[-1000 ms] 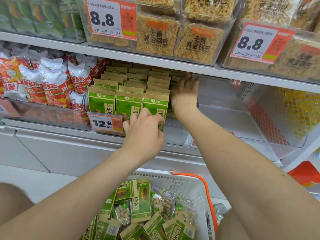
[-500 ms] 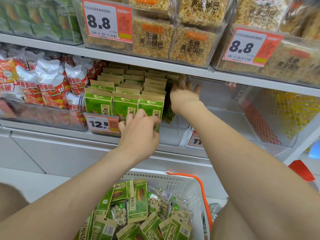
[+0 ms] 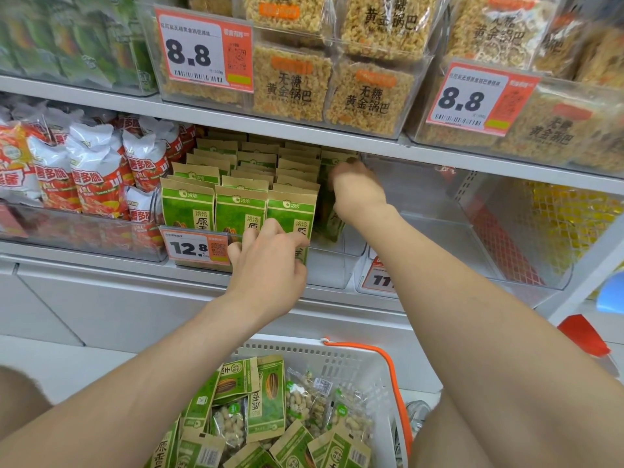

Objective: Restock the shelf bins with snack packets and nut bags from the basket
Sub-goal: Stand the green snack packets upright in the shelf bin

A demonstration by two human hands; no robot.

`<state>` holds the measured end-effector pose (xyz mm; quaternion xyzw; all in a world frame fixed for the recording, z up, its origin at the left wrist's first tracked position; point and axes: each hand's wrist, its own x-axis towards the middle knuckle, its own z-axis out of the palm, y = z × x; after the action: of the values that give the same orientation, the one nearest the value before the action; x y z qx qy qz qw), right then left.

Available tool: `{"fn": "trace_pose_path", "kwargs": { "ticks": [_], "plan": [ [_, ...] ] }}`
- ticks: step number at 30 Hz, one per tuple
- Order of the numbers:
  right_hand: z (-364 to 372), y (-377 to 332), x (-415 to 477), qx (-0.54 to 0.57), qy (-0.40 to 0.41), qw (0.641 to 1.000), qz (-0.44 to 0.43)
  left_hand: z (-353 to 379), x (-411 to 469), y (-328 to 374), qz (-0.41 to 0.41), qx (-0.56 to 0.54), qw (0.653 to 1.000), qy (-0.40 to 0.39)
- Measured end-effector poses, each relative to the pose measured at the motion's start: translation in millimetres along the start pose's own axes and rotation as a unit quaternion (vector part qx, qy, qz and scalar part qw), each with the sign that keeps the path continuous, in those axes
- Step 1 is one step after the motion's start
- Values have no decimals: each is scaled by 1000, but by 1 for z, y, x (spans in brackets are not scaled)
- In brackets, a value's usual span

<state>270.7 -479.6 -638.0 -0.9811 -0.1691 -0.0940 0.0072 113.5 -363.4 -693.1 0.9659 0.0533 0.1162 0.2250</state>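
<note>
Head view: upright green-and-kraft seed packets [image 3: 240,211]; left grip [image 3: 270,265] clamped on front packet [image 3: 292,211], right grip [image 3: 356,190] blurred, unclear.

on the upper shelf's front edge, the left price tag [image 3: 204,50] and the right price tag [image 3: 472,99] both read 8.8. the rice-crisp packs [image 3: 290,86] behind them say 无糖 黄金锅巴. on the lower shelf's front edge the lower tag [image 3: 196,248] reads 12.8. the green packets [image 3: 187,211] above it show 洽洽 and 原. a half-hidden tag [image 3: 380,280] starts 11.
</note>
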Motion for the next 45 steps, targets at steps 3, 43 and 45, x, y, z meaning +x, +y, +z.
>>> {"fn": "trace_pose_path", "kwargs": {
  "ticks": [3, 43, 45],
  "plan": [
    [-3, -1, 3, -35, 42, 998, -4, 0, 0, -1, 0, -1, 1000, 4],
    [29, -11, -199, -43, -216, 964, -146, 84, -56, -32, 162, 255, 858, -416],
    [46, -7, -211, -49, -283, 946, -149, 99, -70, -34, 166, 261, 828, -468]
  ]
}}
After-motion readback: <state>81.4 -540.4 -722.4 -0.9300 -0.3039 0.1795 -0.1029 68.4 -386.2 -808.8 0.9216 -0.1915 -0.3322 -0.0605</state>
